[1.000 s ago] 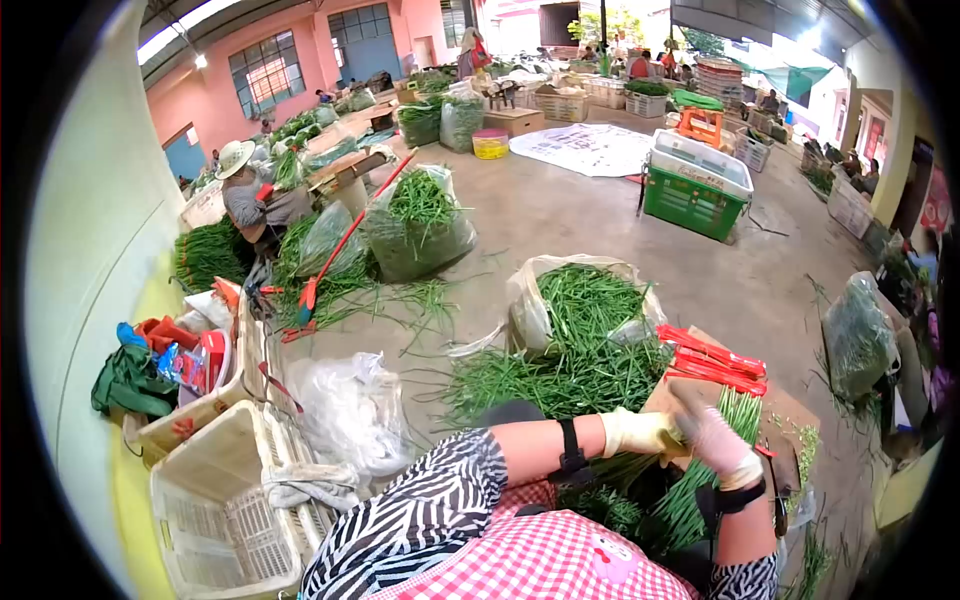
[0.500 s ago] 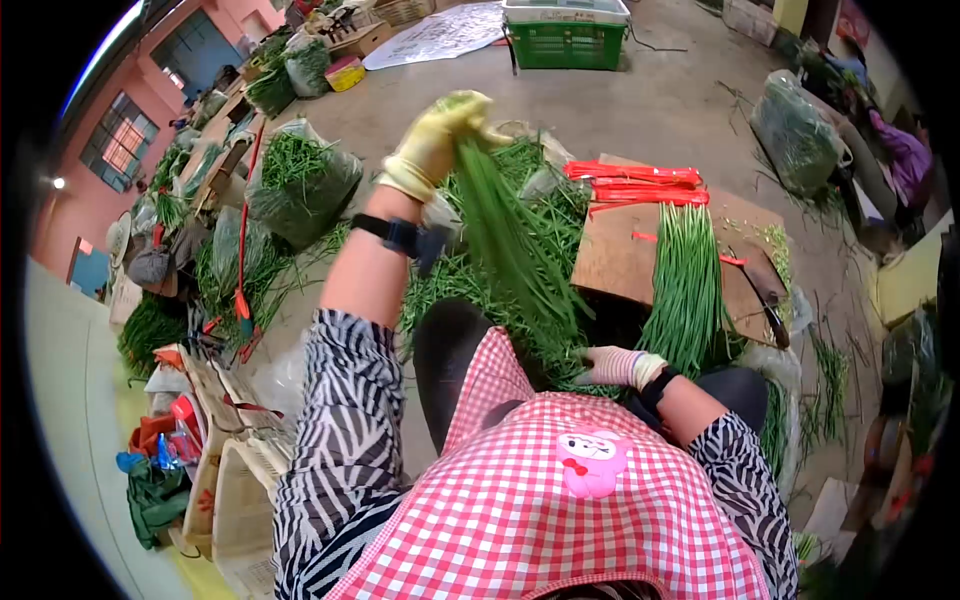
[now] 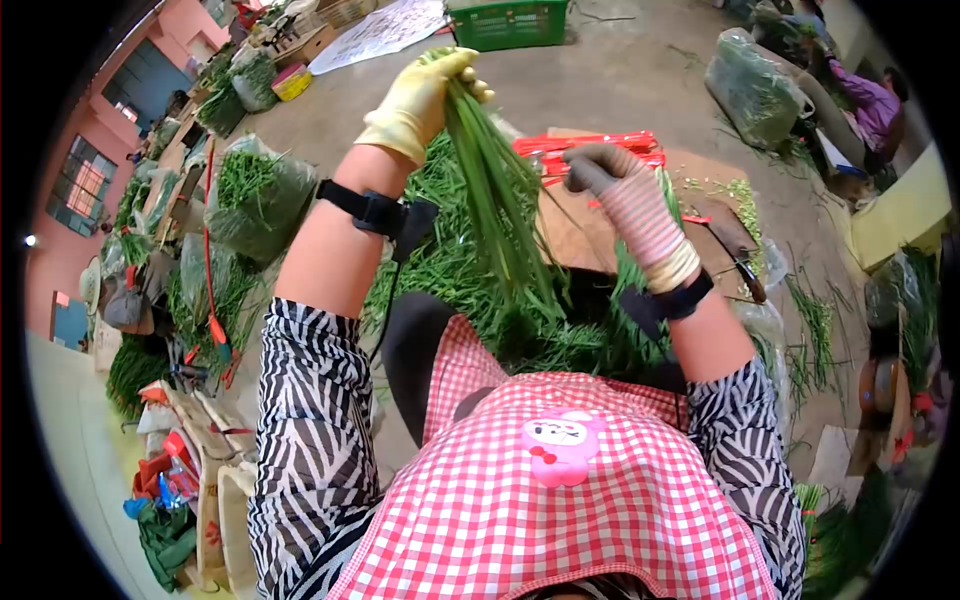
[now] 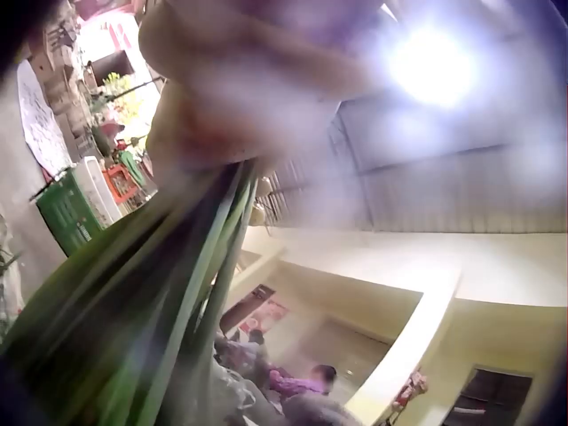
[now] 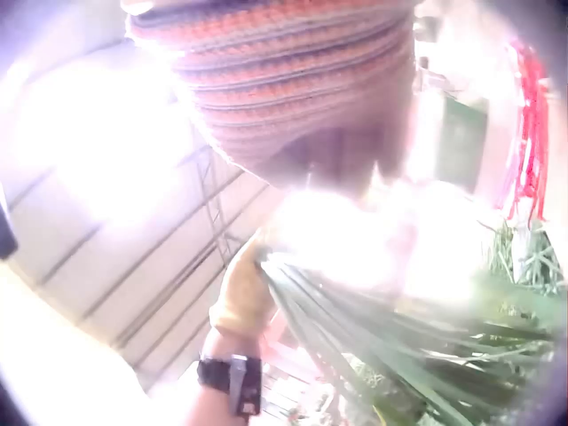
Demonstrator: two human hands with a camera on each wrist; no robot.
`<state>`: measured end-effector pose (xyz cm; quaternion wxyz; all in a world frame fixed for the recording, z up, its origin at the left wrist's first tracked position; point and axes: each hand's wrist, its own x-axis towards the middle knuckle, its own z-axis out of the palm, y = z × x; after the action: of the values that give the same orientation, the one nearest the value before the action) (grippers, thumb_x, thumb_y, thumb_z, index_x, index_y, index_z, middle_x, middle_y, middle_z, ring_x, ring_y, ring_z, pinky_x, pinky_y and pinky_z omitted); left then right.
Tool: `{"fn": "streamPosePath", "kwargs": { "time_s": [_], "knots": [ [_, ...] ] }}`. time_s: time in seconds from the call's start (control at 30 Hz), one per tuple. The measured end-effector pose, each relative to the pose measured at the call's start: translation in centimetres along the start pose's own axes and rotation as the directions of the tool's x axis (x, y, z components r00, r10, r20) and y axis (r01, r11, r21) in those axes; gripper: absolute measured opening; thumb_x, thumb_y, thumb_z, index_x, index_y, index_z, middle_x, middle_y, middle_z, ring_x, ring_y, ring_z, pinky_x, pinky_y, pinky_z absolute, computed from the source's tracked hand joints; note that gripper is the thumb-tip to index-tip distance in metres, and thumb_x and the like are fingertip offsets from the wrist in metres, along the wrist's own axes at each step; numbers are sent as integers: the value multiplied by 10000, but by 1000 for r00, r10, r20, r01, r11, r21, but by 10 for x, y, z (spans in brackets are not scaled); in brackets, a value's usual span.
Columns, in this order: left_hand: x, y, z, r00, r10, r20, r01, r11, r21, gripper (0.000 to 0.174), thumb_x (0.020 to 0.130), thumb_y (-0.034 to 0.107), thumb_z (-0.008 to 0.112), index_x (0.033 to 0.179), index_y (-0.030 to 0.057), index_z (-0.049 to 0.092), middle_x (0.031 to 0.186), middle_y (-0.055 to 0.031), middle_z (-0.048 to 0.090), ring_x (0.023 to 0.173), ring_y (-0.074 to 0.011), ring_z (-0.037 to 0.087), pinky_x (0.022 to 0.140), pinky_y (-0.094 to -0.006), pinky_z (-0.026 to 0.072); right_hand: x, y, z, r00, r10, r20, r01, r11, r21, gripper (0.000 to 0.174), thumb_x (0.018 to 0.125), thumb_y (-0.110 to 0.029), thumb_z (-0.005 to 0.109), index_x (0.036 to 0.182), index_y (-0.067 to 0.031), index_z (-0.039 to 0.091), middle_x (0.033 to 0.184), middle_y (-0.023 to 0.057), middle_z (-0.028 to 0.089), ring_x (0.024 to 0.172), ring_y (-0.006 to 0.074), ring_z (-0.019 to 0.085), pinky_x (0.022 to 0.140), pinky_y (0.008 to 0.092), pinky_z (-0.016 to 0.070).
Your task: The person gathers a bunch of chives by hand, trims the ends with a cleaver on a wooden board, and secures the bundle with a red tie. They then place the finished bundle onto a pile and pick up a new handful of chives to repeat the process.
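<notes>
My left hand [image 3: 425, 95], in a yellow glove, grips a bunch of garlic chives [image 3: 490, 190] near its top end, and the long leaves hang down and fan to the right. The same bunch [image 4: 151, 293] fills the lower left of the left wrist view. Beside it, my right hand [image 3: 630, 205] wears a striped glove with dark grey fingertips. Its fingers bend toward the hanging leaves, over the wooden board [image 3: 575, 230]; I cannot tell whether they pinch a strand. Bright glare hides those fingertips in the right wrist view.
Red ties [image 3: 590, 150] lie across the far end of the board. A dark-handled tool [image 3: 740, 265] sits at its right. Loose chives [image 3: 430, 270] are heaped under my left arm. A filled plastic bag [image 3: 260, 200] and a green crate [image 3: 508, 25] stand farther off.
From the board, my left hand has gone up and left with the bunch now hanging from it. My right hand dropped to my lap, then rose beside the leaves. The view has tilted down.
</notes>
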<state>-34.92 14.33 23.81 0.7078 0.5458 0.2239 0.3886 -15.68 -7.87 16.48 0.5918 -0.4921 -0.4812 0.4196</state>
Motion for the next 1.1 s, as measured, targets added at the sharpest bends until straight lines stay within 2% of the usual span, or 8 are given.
{"fn": "streamPosePath", "kwargs": {
  "time_s": [0.07,0.17,0.27,0.37,0.47,0.63,0.87,1.1],
  "knots": [
    [6,-6,27,1000,-23,-19,22,999,-29,178,1027,164,657,1098,1,681,846,-63,638,778,-242,675,840,-451,624,-21,-8,10,994,-110,18,110,938,-328,227,972,-194,686,1108,-21,742,972,106,779,919,193,748,827,320,571],
    [11,-15,46,998,-37,-54,31,995,-97,177,1027,171,661,1088,5,660,834,-60,610,761,-238,656,859,-473,628,-46,-18,15,991,119,66,-19,601,-799,433,876,-400,770,1106,-34,743,999,184,764,923,318,743,841,397,577],
    [17,-22,52,991,-101,-85,85,982,-169,157,1028,169,662,1055,14,648,813,-56,588,742,-233,641,882,-495,629,-51,0,11,975,219,45,-83,543,-836,529,851,-458,780,1145,-22,727,1018,196,759,957,354,736,863,438,570],
    [20,-33,42,991,-129,-48,114,964,-239,164,1028,182,668,1056,21,651,818,-46,592,734,-235,633,893,-516,623,-47,41,4,998,56,23,-30,787,-616,510,894,-430,743,1172,-4,709,1000,209,758,922,323,744,843,414,575],
    [15,-44,31,993,-107,-39,92,954,-286,165,1018,180,678,1081,32,643,827,-50,600,749,-245,636,874,-517,617,-40,38,2,947,297,124,-271,943,-191,465,948,-423,692,1186,-23,688,965,146,752,858,253,723,796,389,574],
    [7,-59,21,997,-81,18,83,926,-368,157,1003,165,696,1101,50,657,838,-44,617,777,-232,645,898,-499,608,-28,35,11,842,475,254,-538,728,425,340,1027,-352,634,1204,-62,638,944,72,712,812,178,681,755,323,578],
    [-3,-63,13,994,-2,110,42,929,-367,204,1028,209,672,1163,57,669,878,-24,636,856,-218,659,992,-500,569,-11,38,23,938,313,147,-341,905,253,274,966,-245,728,1151,-49,677,986,63,727,835,167,702,724,328,587],
    [-8,-63,12,986,23,163,42,923,-383,247,1030,202,660,1228,56,635,935,-49,654,896,-233,672,971,-482,576,-7,3,38,897,406,174,-441,818,370,304,968,-241,715,1201,-48,683,978,62,738,831,161,699,725,321,578]
  ]
}}
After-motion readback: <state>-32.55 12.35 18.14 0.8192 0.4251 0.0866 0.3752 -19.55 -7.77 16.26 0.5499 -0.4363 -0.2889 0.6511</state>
